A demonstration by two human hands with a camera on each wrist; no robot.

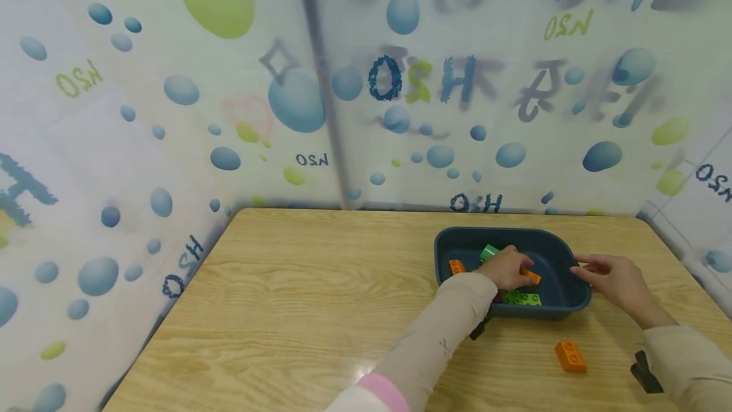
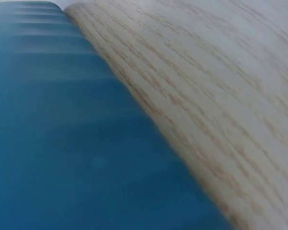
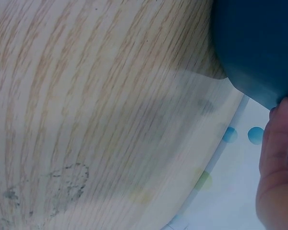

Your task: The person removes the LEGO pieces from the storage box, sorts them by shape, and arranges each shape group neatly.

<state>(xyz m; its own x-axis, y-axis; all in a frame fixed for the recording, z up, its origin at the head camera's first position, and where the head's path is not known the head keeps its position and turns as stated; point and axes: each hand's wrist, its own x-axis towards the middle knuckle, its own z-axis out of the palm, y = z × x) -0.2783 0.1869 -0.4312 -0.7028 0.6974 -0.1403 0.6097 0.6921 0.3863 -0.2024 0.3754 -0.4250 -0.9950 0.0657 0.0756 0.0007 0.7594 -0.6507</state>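
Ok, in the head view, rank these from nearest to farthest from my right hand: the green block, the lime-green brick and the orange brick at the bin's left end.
1. Lime-green brick: by the near wall of the dark blue bin, left of your right hand.
2. Green block: farther left, toward the far wall.
3. Orange brick: at the left end.

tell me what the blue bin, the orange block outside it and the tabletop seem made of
Blue bin: probably molded plastic, satin finish; smooth walls with rounded corners.
Orange block: likely hard plastic, smooth finish; crisp edges, round studs.
Tabletop: wood or wood-look laminate, light sheen; grain and a bright reflection show, but which is unclear.
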